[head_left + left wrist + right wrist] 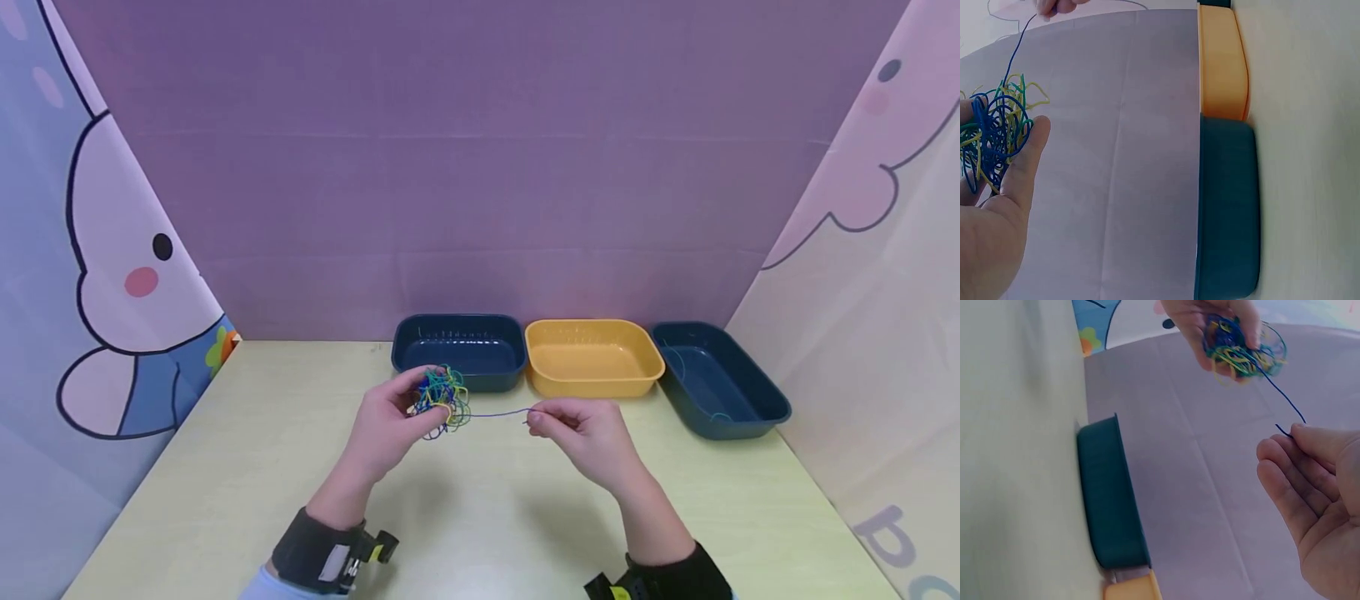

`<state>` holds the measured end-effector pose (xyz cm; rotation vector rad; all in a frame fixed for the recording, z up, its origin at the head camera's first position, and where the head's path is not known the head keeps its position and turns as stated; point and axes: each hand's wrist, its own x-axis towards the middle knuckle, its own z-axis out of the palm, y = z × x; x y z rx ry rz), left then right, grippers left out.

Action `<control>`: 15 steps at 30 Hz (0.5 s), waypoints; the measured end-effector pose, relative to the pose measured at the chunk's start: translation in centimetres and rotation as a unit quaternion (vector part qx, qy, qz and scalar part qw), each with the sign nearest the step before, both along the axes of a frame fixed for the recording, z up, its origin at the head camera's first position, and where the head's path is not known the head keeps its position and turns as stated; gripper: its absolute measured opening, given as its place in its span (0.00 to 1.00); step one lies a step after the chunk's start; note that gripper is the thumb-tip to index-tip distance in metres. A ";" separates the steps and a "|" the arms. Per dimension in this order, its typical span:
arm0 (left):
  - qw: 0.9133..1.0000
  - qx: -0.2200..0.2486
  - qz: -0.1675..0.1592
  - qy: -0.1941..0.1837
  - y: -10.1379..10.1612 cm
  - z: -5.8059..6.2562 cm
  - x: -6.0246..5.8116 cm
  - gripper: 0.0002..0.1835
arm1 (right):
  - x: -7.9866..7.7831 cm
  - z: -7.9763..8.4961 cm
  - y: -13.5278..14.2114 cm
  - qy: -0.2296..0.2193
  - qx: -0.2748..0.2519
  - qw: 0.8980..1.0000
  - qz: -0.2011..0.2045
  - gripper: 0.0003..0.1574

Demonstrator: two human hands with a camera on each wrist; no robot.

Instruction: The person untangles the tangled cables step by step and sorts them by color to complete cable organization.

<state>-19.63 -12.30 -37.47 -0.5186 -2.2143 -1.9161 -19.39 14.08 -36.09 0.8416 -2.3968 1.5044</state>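
Note:
My left hand (387, 423) grips a tangled bundle of thin wires (444, 402) in blue, green and yellow, held above the table. Between thumb and fingertips, my right hand (588, 437) pinches a single blue wire (1283, 397). That wire runs nearly straight from the bundle to the right fingertips, and a short end sticks out past the pinch in the right wrist view. In the left wrist view the bundle (999, 134) lies between the left thumb and fingers, with loops standing out. Part of it is hidden behind the fingers.
Along the table's back stand a dark blue tray (459, 385), a yellow tray (592, 388) and, angled at the right, another dark blue tray (738, 429) with thin green strands in it. A purple backdrop (480, 167) rises behind them, with printed cloths at both sides.

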 end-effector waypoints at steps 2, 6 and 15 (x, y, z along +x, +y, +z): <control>1.000 0.002 0.005 0.003 -0.2 0.1 0.0 0.23 | -0.1 0.1 0.5 0.004 0.002 1.000 0.006 0.04; 1.000 0.006 0.007 0.008 -0.4 0.2 -0.1 0.23 | -0.4 0.2 1.4 0.017 0.003 0.999 0.027 0.05; 0.999 0.012 0.032 0.016 -0.4 0.3 -0.1 0.21 | -1.6 -1.0 3.4 0.024 0.018 0.999 0.045 0.07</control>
